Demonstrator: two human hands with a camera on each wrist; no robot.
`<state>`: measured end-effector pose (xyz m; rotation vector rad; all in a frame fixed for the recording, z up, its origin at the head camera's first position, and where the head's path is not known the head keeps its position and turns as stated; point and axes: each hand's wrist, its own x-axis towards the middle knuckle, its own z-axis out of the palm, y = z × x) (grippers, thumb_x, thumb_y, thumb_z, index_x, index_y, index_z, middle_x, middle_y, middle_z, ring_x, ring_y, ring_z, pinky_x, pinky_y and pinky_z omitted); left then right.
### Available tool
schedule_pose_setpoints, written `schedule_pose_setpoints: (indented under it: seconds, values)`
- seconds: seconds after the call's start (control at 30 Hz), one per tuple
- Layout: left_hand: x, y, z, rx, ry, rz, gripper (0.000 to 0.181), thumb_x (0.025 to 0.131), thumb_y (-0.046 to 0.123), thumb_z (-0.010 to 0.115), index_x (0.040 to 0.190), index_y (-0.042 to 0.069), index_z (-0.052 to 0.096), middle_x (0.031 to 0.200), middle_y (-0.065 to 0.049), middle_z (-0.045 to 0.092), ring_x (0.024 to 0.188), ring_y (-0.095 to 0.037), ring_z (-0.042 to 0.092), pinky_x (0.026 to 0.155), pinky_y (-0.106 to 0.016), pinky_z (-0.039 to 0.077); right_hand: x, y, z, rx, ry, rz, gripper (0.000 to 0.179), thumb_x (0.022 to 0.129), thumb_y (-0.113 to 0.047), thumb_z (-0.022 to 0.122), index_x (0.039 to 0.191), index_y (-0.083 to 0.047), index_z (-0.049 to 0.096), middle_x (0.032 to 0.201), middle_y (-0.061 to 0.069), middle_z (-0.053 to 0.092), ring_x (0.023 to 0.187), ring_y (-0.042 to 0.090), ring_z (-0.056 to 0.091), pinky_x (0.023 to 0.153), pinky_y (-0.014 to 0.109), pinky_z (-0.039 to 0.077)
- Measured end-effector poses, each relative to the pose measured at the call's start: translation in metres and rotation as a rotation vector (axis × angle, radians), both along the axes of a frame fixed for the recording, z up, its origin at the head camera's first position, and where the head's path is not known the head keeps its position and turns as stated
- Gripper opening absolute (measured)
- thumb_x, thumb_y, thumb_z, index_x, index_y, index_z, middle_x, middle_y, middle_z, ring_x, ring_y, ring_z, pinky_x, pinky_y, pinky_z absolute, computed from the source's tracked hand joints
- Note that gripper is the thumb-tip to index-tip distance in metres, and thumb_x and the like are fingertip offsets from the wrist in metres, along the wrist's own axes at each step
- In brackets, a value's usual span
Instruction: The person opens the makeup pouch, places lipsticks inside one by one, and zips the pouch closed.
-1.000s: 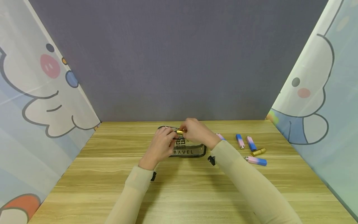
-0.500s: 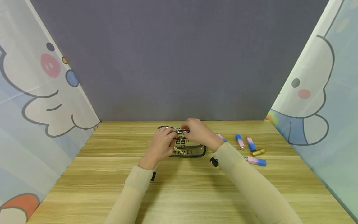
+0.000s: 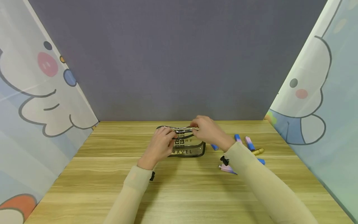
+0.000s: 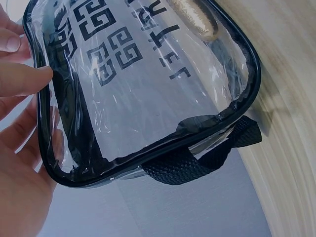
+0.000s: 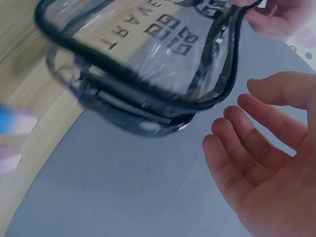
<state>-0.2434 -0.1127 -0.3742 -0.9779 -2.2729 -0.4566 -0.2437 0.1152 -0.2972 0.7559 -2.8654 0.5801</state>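
A clear travel pouch (image 3: pixel 190 148) with black trim and printed lettering stands at the back middle of the table. My left hand (image 3: pixel 160 143) pinches its upper left edge, thumb on the near side and fingers behind. Beside the pouch's upper right corner, my right hand (image 3: pixel 209 130) is empty. In the right wrist view that hand's fingers (image 5: pixel 242 173) are relaxed and slightly bent, apart from the pouch rim (image 5: pixel 133 79). Through the clear wall in the left wrist view, a shiny gold rod-shaped piece (image 4: pixel 196 19) lies inside. The pouch mouth gapes between the hands.
Right of the pouch lie several slim pink-and-blue sticks with metal ends, among them one stick (image 3: pixel 250 143) at the back and another (image 3: pixel 227 169) nearer. A jointed gold piece (image 3: pixel 258 151) lies among them. A grey panel (image 3: pixel 179 62) rises behind the table.
A second ago my right hand held a gold piece at the pouch mouth; then it let go, and the hand has moved right, empty. My left hand has kept its grip.
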Motion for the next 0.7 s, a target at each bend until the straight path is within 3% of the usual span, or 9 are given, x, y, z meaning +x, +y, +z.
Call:
schedule_pose_setpoints:
  seconds: [0.53,0.7]
  values:
    - [-0.001,0.001,0.000,-0.011,0.008,0.003,0.019,0.081,-0.006,0.074,0.093,0.009,0.074,0.099,-0.004,0.068,0.096,-0.026,0.062,0.092,-0.043,0.050,0.006,0.051,-0.006,-0.030,0.055,-0.029,0.022,0.095,-0.011,0.066,0.112,0.000,0.074,0.104,0.010,0.067,0.095,0.031,0.062,0.082,0.046,0.053]
    - [0.000,0.000,0.000,-0.016,-0.001,0.013,0.019,0.082,-0.006,0.074,0.093,0.009,0.074,0.100,-0.004,0.068,0.097,-0.026,0.062,0.092,-0.042,0.050,0.010,0.064,-0.010,0.005,0.076,-0.031,0.021,0.093,-0.012,0.066,0.108,0.000,0.074,0.100,0.010,0.067,0.091,0.029,0.062,0.079,0.046,0.054]
